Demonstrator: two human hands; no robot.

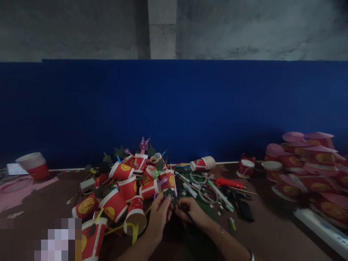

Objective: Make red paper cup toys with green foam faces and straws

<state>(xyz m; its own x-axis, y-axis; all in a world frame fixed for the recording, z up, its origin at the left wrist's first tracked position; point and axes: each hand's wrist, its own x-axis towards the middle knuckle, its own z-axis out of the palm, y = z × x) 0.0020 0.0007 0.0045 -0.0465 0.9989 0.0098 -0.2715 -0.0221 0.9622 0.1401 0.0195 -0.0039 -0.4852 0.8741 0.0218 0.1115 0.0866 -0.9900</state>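
Observation:
Both hands meet near the lower middle of the head view. My left hand (161,212) is closed, pinching a small dark green piece (168,194) between thumb and fingertips. Just to its right, my right hand (191,212) is closed around a thin dark tool that looks like scissors (187,213), its tip close to the green piece. A dark green sheet (202,206) lies behind and below my right hand. Red paper cups (112,204) with yellow emblems are heaped left of my left hand, some with straws in them.
Stacked cups (34,165) and pink paper (13,194) sit at the far left. Markers, a red tool (230,183) and a black object (244,210) lie right of centre. Pink-topped cups (320,156) and a white power strip (323,230) are at the right. A blue wall (174,108) stands behind.

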